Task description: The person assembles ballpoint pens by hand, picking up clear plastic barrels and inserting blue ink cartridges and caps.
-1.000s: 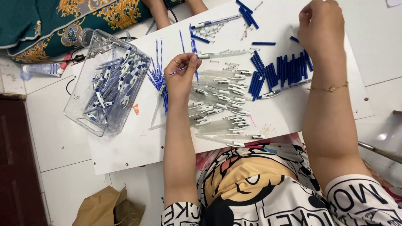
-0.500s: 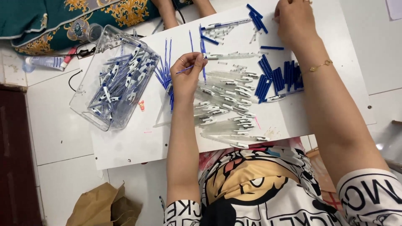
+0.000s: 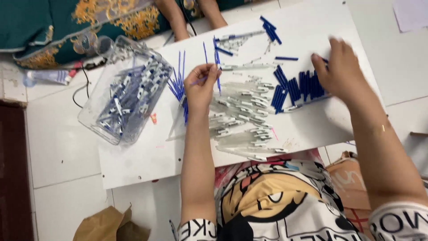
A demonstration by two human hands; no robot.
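Note:
My left hand (image 3: 201, 85) pinches a thin blue pen refill (image 3: 213, 76) above a white board (image 3: 147, 156). Just left of it lies a fan of more blue refills (image 3: 178, 87). A heap of clear pen barrels (image 3: 243, 117) spreads to its right. My right hand (image 3: 339, 71) is blurred, with its fingers spread and resting on a pile of dark blue pen caps (image 3: 299, 87) at the board's right side. I see nothing gripped in it.
A clear plastic tub (image 3: 127, 100) with several finished pens sits on the board's left. Another person's forearms (image 3: 176, 20) reach in at the top. More blue caps (image 3: 270, 29) lie at the far edge. A brown paper bag (image 3: 111, 225) lies on the tiled floor.
My right hand has come down from the board's far edge onto the blue cap pile. My left hand stays in place with the refill.

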